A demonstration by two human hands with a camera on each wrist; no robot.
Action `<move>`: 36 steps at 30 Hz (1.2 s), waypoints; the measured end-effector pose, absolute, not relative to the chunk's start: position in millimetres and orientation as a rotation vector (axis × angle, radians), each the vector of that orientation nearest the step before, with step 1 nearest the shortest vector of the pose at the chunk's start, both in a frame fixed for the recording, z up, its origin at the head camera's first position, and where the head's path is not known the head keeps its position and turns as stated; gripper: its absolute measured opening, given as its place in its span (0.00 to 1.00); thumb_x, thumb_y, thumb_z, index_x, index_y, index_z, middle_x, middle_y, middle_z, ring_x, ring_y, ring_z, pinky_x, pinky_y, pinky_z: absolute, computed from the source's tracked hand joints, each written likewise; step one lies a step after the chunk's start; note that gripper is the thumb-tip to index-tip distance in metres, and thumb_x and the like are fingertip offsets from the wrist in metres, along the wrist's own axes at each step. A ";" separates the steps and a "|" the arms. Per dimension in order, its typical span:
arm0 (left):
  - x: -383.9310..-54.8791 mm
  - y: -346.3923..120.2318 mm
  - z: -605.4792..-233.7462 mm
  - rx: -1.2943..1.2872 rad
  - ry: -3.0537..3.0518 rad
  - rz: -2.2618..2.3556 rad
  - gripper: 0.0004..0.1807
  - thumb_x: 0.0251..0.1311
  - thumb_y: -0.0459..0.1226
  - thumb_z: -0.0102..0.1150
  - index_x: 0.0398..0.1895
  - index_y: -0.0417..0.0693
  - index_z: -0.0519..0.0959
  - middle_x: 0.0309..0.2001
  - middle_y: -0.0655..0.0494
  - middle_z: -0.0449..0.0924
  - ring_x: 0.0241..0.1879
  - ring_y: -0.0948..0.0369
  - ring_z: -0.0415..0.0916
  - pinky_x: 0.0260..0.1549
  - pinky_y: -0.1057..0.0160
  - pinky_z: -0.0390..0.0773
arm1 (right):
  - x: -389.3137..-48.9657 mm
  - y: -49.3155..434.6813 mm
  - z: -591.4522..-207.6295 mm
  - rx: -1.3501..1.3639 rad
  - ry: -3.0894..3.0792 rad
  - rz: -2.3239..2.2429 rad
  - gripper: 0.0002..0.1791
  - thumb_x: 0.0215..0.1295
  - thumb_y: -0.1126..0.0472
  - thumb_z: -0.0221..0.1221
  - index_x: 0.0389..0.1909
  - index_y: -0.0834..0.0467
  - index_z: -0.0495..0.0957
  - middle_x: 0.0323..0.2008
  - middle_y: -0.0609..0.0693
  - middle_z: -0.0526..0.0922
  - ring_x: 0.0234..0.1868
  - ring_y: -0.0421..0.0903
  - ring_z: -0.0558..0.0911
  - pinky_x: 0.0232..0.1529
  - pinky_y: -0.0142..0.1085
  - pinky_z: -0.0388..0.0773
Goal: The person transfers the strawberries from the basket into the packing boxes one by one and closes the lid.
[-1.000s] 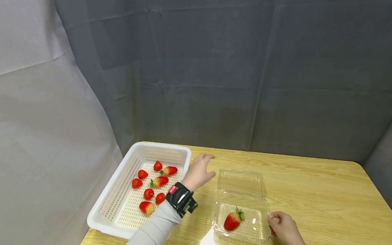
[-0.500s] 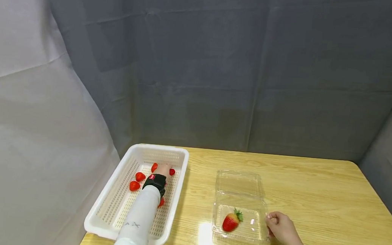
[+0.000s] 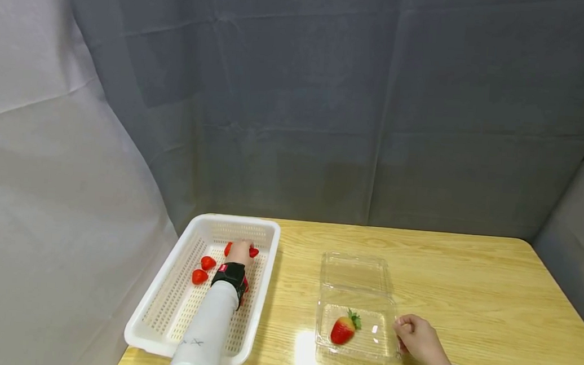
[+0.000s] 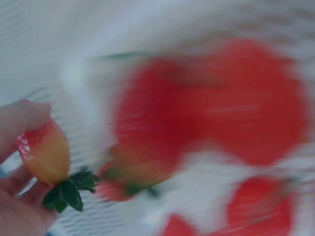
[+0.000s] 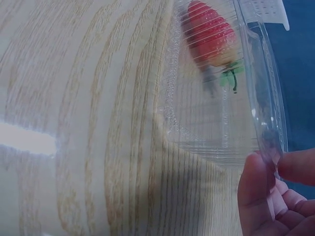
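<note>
My left hand (image 3: 240,252) reaches into a white perforated plastic basket (image 3: 139,307). In the left wrist view its thumb and fingers pinch a red-and-yellow strawberry (image 4: 51,155) with green leaves. Other red fruits (image 4: 256,103) look large and blurred beside it. On the right, my right hand (image 3: 420,341) pinches the side rim of a clear plastic clamshell box (image 3: 381,319), which lies with its lid spread back. Inside the box's near half rests one strawberry (image 3: 342,331), leaves toward the upper right. My left hand and forearm hide part of the basket's contents.
Two red fruits (image 3: 208,263) lie left of my left wrist in the basket. A wooden table (image 3: 496,310) carries both containers. Dark grey cloth (image 3: 297,104) hangs behind it, and light cloth (image 3: 68,189) stands along the left side.
My left hand has moved left from between basket and box down into the basket, and now holds a strawberry. My right hand stays at the box rim.
</note>
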State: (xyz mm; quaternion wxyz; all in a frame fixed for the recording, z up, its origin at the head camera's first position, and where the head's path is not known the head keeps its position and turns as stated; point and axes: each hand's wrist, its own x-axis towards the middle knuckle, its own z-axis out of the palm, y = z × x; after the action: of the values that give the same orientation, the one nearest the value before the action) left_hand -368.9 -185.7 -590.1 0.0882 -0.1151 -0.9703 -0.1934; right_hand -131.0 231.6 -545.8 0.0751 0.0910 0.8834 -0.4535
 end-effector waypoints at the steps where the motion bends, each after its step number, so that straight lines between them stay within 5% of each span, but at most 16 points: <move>1: -368.0 -182.6 -572.7 -0.333 -2.853 -0.612 0.14 0.35 0.30 0.69 0.29 0.45 0.78 0.28 0.46 0.75 0.29 0.51 0.74 0.28 0.58 0.74 | -131.3 231.3 -546.1 0.268 2.654 -1.360 0.15 0.63 0.65 0.52 0.43 0.75 0.70 0.16 0.50 0.75 0.17 0.44 0.75 0.18 0.32 0.71; 7: -335.3 -126.0 -444.2 -0.405 -2.711 -0.705 0.19 0.38 0.25 0.67 0.39 0.37 0.78 0.37 0.41 0.74 0.38 0.44 0.72 0.38 0.54 0.74 | -131.7 231.9 -548.1 0.254 2.666 -1.356 0.14 0.63 0.64 0.52 0.42 0.74 0.70 0.15 0.50 0.75 0.17 0.44 0.75 0.18 0.32 0.69; 13: -288.6 -40.5 -402.1 -0.817 -2.671 -0.608 0.19 0.44 0.30 0.66 0.44 0.43 0.78 0.41 0.49 0.74 0.40 0.52 0.72 0.41 0.60 0.73 | -130.2 232.6 -546.2 0.264 2.658 -1.358 0.13 0.64 0.64 0.51 0.40 0.73 0.70 0.15 0.50 0.74 0.16 0.44 0.75 0.18 0.32 0.69; 23: -216.8 58.7 -473.0 -1.401 -2.757 -0.131 0.16 0.42 0.38 0.70 0.38 0.53 0.79 0.32 0.61 0.72 0.30 0.68 0.70 0.29 0.77 0.68 | -130.3 227.9 -544.0 0.297 2.642 -1.391 0.12 0.63 0.64 0.52 0.37 0.71 0.71 0.14 0.49 0.73 0.16 0.44 0.74 0.17 0.32 0.70; 36: -191.7 71.5 -565.4 -1.344 -2.833 0.113 0.11 0.42 0.37 0.68 0.30 0.63 0.80 0.28 0.65 0.72 0.29 0.67 0.70 0.24 0.73 0.70 | -129.1 227.9 -543.8 0.307 2.620 -1.421 0.11 0.63 0.65 0.52 0.38 0.72 0.70 0.15 0.50 0.73 0.16 0.44 0.74 0.18 0.33 0.72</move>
State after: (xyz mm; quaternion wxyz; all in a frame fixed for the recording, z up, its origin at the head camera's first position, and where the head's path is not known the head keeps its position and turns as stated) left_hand -191.7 71.5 -565.4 0.0020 -0.4283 -0.9029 0.0359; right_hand -129.1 227.9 -543.8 0.0728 0.1022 0.8721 -0.4730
